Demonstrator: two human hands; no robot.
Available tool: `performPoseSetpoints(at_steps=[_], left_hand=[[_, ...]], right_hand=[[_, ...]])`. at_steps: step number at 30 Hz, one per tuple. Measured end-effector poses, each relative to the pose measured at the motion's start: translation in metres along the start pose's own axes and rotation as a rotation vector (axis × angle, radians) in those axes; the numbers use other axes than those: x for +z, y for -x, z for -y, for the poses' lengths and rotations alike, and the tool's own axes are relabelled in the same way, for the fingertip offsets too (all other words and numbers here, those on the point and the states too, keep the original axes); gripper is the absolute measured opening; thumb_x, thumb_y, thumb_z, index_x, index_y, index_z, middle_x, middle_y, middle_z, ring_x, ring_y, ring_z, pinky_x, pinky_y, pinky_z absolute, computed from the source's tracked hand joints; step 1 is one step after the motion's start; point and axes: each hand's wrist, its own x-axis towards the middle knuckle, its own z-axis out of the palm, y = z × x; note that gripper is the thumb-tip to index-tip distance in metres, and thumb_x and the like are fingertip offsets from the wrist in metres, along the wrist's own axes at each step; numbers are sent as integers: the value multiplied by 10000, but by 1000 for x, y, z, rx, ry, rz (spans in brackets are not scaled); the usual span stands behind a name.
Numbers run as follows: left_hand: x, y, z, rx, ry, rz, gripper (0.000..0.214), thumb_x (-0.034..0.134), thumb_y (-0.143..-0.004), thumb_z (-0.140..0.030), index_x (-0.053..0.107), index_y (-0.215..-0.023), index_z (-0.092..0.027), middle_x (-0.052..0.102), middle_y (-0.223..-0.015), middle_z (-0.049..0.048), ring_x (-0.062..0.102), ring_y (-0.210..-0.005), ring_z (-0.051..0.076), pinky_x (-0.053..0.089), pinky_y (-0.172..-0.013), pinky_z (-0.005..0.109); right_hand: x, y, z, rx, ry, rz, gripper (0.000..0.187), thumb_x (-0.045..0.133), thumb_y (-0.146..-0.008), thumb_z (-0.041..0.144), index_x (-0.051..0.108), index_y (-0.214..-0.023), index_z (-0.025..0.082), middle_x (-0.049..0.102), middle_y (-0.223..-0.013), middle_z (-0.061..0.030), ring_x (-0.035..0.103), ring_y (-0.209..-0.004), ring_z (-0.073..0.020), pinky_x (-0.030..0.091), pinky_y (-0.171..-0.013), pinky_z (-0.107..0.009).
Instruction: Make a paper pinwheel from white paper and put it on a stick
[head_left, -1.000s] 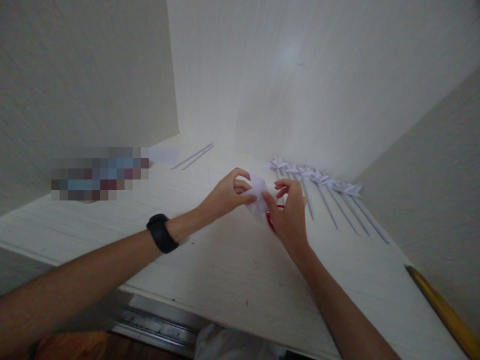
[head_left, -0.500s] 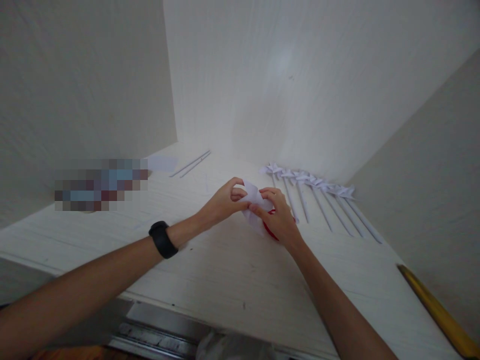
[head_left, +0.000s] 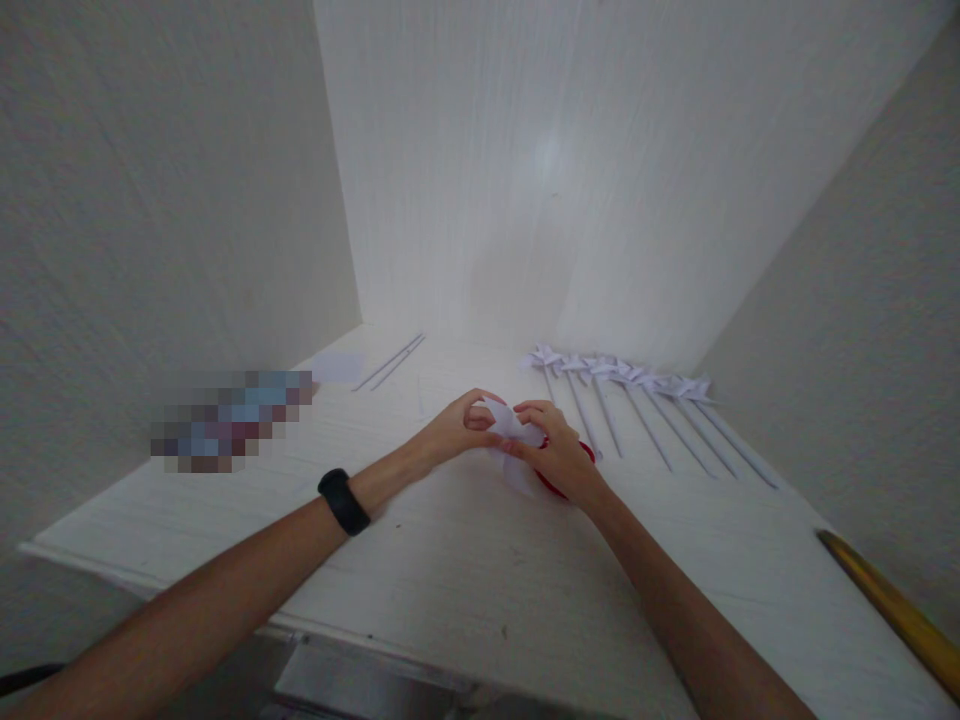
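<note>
Between both hands is a white paper pinwheel head (head_left: 504,418), its blades partly curled inward. My left hand (head_left: 459,428) pinches its left side, thumb and fingers closed on the paper. From the right, my right hand (head_left: 559,450) grips the same piece, with its thumb near the centre. Under and beside my right hand lies a red round-edged object (head_left: 553,487), mostly covered, so its kind cannot be made out. My left wrist carries a black band (head_left: 344,502).
Several paper pinwheels on sticks (head_left: 630,378) lie in a row at the back right. Two thin white sticks (head_left: 390,362) rest at the back left, near a pale paper sheet (head_left: 339,367) and a blurred-out item (head_left: 240,420). A yellow-gold object (head_left: 889,600) lies along the right edge. Walls enclose the tabletop.
The camera view has shifted, so the table sits slightly lower in the picture. The paper's blades look more curled inward between my hands; both hands keep their hold.
</note>
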Motion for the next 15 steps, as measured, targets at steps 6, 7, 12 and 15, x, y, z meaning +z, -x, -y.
performPoseSetpoints(at_steps=[6, 7, 12, 15], left_hand=[[-12, 7, -19, -83, -143, 46, 488, 656, -641, -139, 506, -1104, -180, 629, -715, -44, 574, -650, 102, 396, -630, 231], [-13, 7, -21, -94, -171, 59, 497, 653, -641, -147, 504, -1114, -179, 631, -729, -37, 576, -665, 109, 394, -633, 236], [-18, 8, -22, -152, -328, 141, 516, 656, -668, -225, 490, -1153, -170, 640, -778, -9, 594, -727, 137, 410, -664, 258], [-29, 4, -21, -115, -512, 178, 518, 654, -719, -347, 490, -1177, -169, 640, -733, -8, 615, -688, 142, 435, -658, 263]], right_hand=[[-4, 0, 2, -22, -21, 27, 330, 748, -670, 430, 630, -921, 251, 544, -1203, -79, 487, -1150, -266, 357, -969, -471], [-5, 0, 1, -35, -51, 25, 330, 739, -675, 447, 631, -920, 256, 541, -1207, -77, 481, -1164, -262, 350, -982, -465], [-12, -7, -7, 11, -224, -63, 336, 571, -788, 539, 638, -897, 228, 569, -1175, -87, 485, -1180, -233, 315, -1036, -418], [-17, -11, -16, 125, -210, -146, 388, 424, -863, 531, 622, -914, 202, 610, -1121, -89, 530, -1122, -211, 363, -995, -382]])
